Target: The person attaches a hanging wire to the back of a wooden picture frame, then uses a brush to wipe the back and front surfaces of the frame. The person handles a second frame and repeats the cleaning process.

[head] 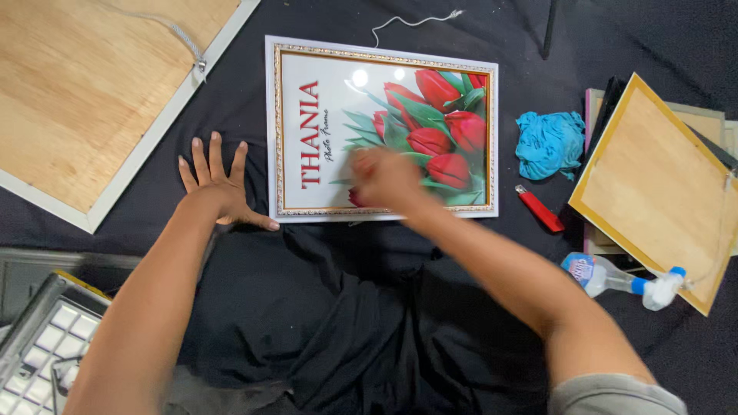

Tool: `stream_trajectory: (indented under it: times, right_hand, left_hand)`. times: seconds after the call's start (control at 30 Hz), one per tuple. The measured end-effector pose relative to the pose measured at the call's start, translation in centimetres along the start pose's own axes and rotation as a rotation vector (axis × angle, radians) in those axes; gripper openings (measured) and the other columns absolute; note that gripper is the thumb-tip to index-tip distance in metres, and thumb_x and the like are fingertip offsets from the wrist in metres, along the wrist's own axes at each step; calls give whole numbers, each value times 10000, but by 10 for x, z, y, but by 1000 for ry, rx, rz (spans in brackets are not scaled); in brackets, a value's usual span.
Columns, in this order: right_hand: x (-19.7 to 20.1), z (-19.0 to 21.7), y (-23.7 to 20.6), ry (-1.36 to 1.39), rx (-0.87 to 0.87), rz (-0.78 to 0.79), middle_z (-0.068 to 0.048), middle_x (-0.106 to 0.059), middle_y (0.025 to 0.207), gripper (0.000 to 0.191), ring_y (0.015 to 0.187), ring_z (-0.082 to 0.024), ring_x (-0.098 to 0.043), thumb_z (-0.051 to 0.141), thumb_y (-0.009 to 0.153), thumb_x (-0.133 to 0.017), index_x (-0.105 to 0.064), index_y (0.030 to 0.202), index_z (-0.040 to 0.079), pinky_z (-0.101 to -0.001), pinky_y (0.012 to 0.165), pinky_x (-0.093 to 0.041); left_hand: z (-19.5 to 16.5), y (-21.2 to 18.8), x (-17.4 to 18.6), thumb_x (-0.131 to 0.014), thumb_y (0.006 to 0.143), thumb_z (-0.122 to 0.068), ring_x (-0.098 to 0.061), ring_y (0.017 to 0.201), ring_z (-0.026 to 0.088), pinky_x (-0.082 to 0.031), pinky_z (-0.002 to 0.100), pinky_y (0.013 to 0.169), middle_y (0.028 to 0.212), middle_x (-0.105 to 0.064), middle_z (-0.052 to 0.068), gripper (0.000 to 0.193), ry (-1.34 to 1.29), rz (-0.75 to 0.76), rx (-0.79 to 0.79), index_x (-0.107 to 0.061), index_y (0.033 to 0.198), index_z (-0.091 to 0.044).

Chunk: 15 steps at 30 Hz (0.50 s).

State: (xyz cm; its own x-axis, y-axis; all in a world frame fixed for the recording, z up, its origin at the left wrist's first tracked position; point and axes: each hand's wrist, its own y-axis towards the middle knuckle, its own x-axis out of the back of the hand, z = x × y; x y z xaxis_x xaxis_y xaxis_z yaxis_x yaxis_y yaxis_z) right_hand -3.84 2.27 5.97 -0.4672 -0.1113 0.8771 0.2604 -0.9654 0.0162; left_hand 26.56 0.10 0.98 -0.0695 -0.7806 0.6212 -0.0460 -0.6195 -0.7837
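A white and gold picture frame [461, 65] lies face up on black cloth, showing a print of red tulips with green leaves. My right hand [384, 178] is over the lower middle of its glass, blurred by motion, fingers curled; whether it holds anything I cannot tell. My left hand [219, 188] lies flat on the black cloth just left of the frame, fingers spread, thumb near the frame's lower left corner.
A crumpled blue cloth [549, 143], a red lighter-shaped item [540, 209] and a spray bottle [615, 278] lie right of the frame. Stacked frames with wooden backs [653, 184] sit at far right, another large back-up frame [84, 92] at upper left, a keypad device [42, 342] at lower left.
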Motion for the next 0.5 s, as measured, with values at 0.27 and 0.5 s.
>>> stream_trajectory:
  times: [0.27,0.5]
  right_hand:
    - [-10,3,79,258,-282,72,-162,-649,659,255,589,-213,-634,247,927,-711,-696,815,18,-377,594,-522]
    - [10,-58,139,516,-162,-344,-60,-712,718,191,634,-98,-629,209,949,-719,-724,952,18,-288,594,-516]
  left_hand:
    - [0,-1,-2,-848,348,-892,394,1438,458,137,689,1136,1624,357,233,1776,-31,-19,-14,210,1615,-236]
    - [-1,2,0,-862,351,-888,432,1416,458,170,669,1131,1604,382,241,1793,-25,-2,-1,238,1606,-232]
